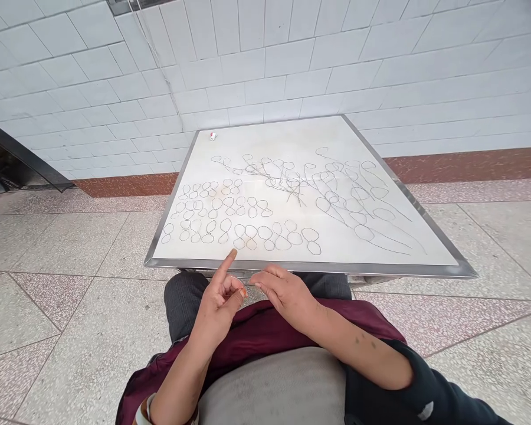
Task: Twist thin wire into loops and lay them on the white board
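Note:
My left hand (221, 298) is over my lap, just off the near edge of the table. Its thumb and curled fingers pinch a small orange thing (244, 292), while the index finger points out toward the tabletop. Close by on the right, my right hand (287, 292) has its thumb and fingertips pressed together; what they hold, if anything, is too fine to make out. Figure-eight wire loops (311, 240) lie in rough rows on the left and front of the table. Behind and to the right is a tangle of single wire loops with long tails (331, 203).
The white tabletop (256, 139) has a grey metal rim and stands near a white tiled wall (287, 59). At its far left corner sits a small white-and-red object (213, 136). Terrazzo floor (128, 319) surrounds the table. Cords hang down the wall.

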Available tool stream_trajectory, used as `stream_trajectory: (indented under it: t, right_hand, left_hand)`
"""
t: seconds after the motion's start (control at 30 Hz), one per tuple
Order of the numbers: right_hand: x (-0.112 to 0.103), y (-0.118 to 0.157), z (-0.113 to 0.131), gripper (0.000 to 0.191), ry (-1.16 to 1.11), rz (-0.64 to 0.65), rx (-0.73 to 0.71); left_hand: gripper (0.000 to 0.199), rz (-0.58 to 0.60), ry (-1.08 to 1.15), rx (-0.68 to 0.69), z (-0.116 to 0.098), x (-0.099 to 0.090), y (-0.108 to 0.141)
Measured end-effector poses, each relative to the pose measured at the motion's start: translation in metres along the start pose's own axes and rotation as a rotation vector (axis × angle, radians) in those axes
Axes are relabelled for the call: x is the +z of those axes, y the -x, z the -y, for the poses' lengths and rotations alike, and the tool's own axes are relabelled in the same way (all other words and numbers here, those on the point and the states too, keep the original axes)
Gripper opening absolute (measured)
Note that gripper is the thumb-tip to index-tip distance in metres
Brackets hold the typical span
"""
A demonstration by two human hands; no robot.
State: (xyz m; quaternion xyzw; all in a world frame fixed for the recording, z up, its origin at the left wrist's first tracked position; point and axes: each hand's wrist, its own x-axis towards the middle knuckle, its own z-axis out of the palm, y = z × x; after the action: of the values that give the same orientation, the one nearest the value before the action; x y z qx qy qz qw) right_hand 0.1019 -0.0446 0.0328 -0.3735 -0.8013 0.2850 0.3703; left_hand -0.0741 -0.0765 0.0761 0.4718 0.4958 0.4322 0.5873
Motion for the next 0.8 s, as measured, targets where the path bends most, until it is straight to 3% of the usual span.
stream_trajectory:
  t: [0.13, 0.3, 0.43, 0.67, 0.8]
  right_hand:
    - [-0.002, -0.004, 0.001, 0.016, -0.186, 0.018, 0.039]
    - [-0.003, -0.008, 0.006, 0.016, -0.579, 0.099, 0.276]
    - [-0.003, -0.010, 0.011, 0.020, -0.859, 0.161, 0.383]
    - [-0.001, -0.011, 0.009, 0.014, -1.116, 0.180, 0.430]
    - [-0.002, -0.011, 0.006, 0.015, -1.079, 0.194, 0.447]
  left_hand:
    - [0.075, 0.047, -0.030, 0.018, -0.005, -0.003, -0.001]
    - [0.078, 0.140, -0.080, -0.001, -0.013, -0.005, -0.002]
    - [0.080, 0.187, -0.110, -0.006, -0.020, -0.006, -0.005]
    - [0.084, 0.179, -0.134, -0.035, -0.029, -0.002, -0.010]
    - [0.082, 0.158, -0.102, -0.044, -0.024, -0.001, -0.011]
